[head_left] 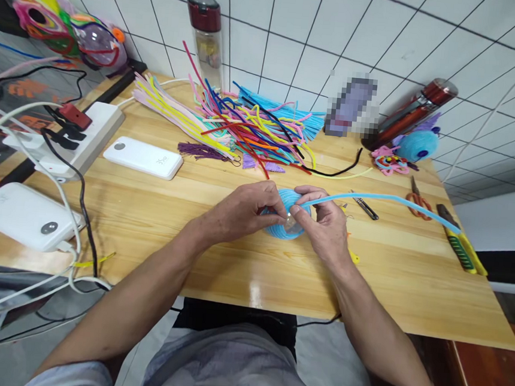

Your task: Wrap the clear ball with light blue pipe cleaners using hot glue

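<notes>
Both left hand and right hand grip blue-wound ball; power bank reads "35".

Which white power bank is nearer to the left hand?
The power bank beside the purple tassel is nearer the left hand; the other power bank, farther left, has a white cable plugged in.

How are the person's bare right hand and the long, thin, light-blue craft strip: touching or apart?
Touching. The head view shows the strip running out from between the right hand's thumb and fingers.
</notes>
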A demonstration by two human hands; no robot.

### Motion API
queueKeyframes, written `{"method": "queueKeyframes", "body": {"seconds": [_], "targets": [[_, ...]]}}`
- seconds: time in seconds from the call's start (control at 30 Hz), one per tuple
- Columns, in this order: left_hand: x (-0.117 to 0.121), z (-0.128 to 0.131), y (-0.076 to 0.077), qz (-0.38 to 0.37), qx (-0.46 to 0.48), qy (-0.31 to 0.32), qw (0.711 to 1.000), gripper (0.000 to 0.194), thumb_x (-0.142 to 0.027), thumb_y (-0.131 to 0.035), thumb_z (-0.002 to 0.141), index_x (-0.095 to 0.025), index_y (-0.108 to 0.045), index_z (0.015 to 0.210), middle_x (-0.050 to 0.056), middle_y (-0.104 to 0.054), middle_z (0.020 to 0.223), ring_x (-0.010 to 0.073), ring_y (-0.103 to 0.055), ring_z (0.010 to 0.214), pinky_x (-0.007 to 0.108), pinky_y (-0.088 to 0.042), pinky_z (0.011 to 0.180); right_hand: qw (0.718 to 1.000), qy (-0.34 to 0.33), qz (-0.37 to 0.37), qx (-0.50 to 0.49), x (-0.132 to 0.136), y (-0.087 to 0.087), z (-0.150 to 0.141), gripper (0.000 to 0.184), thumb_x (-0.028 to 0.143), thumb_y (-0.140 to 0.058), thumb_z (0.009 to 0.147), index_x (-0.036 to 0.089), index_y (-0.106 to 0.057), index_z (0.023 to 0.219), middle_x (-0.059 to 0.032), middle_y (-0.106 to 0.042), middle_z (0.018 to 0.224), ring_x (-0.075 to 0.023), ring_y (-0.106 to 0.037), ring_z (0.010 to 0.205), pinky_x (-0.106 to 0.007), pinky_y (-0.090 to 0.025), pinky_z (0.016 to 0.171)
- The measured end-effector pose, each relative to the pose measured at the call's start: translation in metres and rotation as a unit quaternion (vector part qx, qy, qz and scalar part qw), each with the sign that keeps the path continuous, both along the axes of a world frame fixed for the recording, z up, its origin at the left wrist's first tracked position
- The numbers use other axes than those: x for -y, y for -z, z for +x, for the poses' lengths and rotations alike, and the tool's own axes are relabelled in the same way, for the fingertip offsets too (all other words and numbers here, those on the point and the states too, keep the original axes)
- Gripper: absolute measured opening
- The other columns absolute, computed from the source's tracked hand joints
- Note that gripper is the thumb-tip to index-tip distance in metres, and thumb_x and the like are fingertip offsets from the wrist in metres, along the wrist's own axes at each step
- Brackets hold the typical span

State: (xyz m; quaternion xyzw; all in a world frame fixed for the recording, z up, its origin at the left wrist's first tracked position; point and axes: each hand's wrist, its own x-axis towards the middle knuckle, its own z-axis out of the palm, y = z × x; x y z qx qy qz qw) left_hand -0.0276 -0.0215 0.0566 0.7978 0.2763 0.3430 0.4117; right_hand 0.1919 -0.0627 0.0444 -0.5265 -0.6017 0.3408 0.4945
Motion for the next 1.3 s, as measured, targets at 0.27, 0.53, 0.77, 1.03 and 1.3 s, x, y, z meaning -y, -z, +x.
{"method": "queueKeyframes", "body": {"seconds": [0.27, 0.53, 0.77, 1.03, 1.3], "targets": [[-0.007, -0.023, -0.020, -0.169, -0.041, 0.162, 0.971, 0.020, -0.034, -0.083, 0.090, -0.017, -0.076, 0.082, 0.000, -0.068, 0.077, 0.0122, -0.058, 0.071, 0.025, -0.047, 0.069, 1.000, 0.004, 0.002, 0.001, 0.000, 0.000, -0.001, 0.011, 0.033, -0.083, 0.084, 0.027, -0.075, 0.087, -0.0064, -0.078, 0.122, -0.0282, -0.072, 0.120, -0.049, -0.052, 0.111], [-0.012, -0.022, -0.014, -0.226, 0.230, -0.063, 0.944, 0.040, -0.049, -0.092, 0.082, -0.018, -0.066, 0.079, -0.003, -0.059, 0.069, 0.0078, -0.050, 0.058, 0.022, -0.042, 0.055, 1.000, 0.007, -0.002, -0.005, 0.000, -0.001, -0.002, 0.010, 0.033, -0.082, 0.082, 0.028, -0.075, 0.086, -0.0063, -0.079, 0.123, -0.0282, -0.073, 0.119, -0.051, -0.053, 0.111], [-0.010, -0.006, -0.003, -0.210, 0.193, -0.099, 0.953, 0.027, -0.041, -0.081, 0.089, -0.019, -0.067, 0.095, -0.002, -0.071, 0.076, 0.0075, -0.053, 0.052, 0.022, -0.043, 0.052, 1.000, 0.005, 0.007, 0.005, 0.000, -0.001, -0.002, 0.009, 0.033, -0.081, 0.084, 0.027, -0.074, 0.087, -0.0060, -0.079, 0.123, -0.0268, -0.073, 0.119, -0.049, -0.055, 0.111], [-0.004, 0.000, 0.004, -0.111, 0.006, -0.094, 0.989, 0.053, -0.057, -0.077, 0.091, -0.019, -0.076, 0.129, 0.011, -0.077, 0.123, 0.0228, -0.070, 0.104, 0.034, -0.057, 0.085, 1.000, -0.003, 0.021, 0.003, 0.001, 0.000, -0.003, 0.011, 0.035, -0.081, 0.085, 0.027, -0.074, 0.087, -0.0071, -0.078, 0.122, -0.0271, -0.073, 0.118, -0.047, -0.057, 0.107], [-0.007, 0.001, 0.013, -0.237, 0.012, 0.029, 0.971, 0.072, -0.054, -0.077, 0.093, -0.020, -0.059, 0.154, 0.015, -0.066, 0.153, 0.0340, -0.063, 0.140, 0.049, -0.051, 0.117, 1.000, -0.003, 0.020, 0.019, 0.003, 0.000, -0.002, 0.008, 0.033, -0.081, 0.085, 0.028, -0.075, 0.087, -0.0070, -0.078, 0.123, -0.0291, -0.073, 0.120, -0.050, -0.055, 0.108]]}}
